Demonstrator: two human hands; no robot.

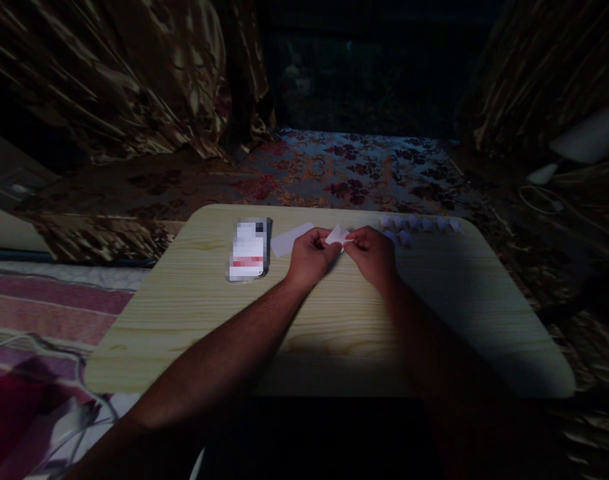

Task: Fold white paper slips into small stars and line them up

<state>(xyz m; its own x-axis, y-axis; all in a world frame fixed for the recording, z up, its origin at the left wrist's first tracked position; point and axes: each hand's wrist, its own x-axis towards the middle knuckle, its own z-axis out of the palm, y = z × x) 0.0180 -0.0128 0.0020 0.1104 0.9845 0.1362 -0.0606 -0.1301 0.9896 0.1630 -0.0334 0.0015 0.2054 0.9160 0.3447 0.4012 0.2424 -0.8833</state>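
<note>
My left hand (310, 257) and my right hand (373, 253) meet over the far middle of a pale wooden board (329, 320). Both pinch one small white piece of paper (337, 235), held just above the board, fingers closed on it. A flat white paper strip (290, 240) lies just left of my left hand. A small pack with a white and red front (249, 251) lies further left. Several small pale folded paper pieces (418, 225) sit in a row to the right of my right hand.
The board rests on a floral patterned bedcover (334, 170). Shiny brown curtains (134, 80) hang at the back left and right. A striped pink cloth (49, 300) and thin cables (59, 400) lie at the left. A white object (589, 140) sits far right.
</note>
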